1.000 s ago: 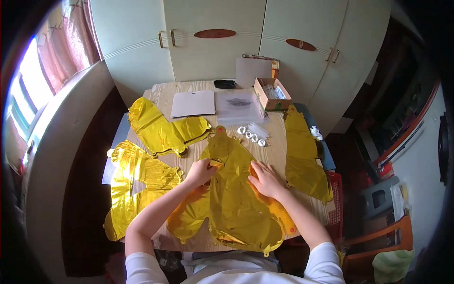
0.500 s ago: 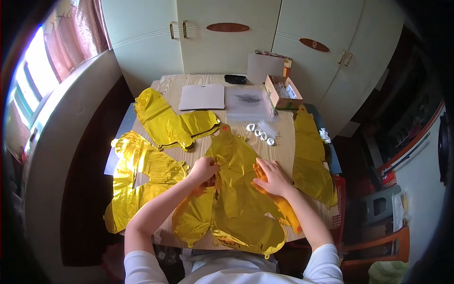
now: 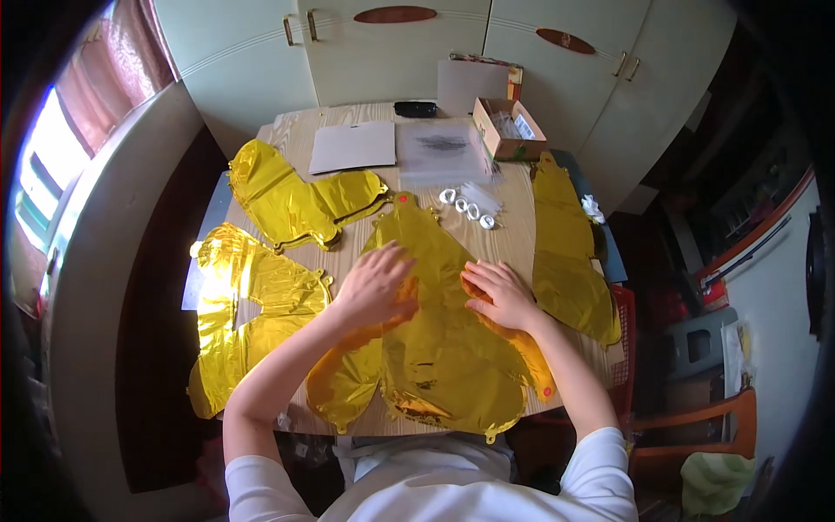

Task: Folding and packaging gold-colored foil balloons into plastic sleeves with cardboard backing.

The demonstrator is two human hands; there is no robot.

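Observation:
A flat, uninflated gold foil balloon (image 3: 435, 348) lies across the near middle of the table, wrinkled, with a red dot on its top tab. Over its left part is my left hand (image 3: 374, 283), fingers extended and holding nothing; whether it touches the foil is unclear. My right hand (image 3: 503, 296) rests on the balloon's right edge with its fingers stretched out. Orange reflections of both hands show in the foil. More flat gold foil balloons lie around it: a left one (image 3: 278, 304), an upper-left one (image 3: 287, 196) and a right one (image 3: 565, 261).
Several white ribbon rolls (image 3: 472, 211) lie beyond the balloon, beside a bundle of clear thin sticks (image 3: 481, 197). Farther back are white sheets (image 3: 352, 146), clear plastic bags (image 3: 439, 157), a black pouch (image 3: 416, 109) and a cardboard box (image 3: 491, 130). A red basket (image 3: 624, 331) stands at the right.
My left hand, closed at a fold in the foil before, has opened and moved over the balloon. The creased left side now lies flatter. The view has shifted slightly; my right hand stays at the right edge.

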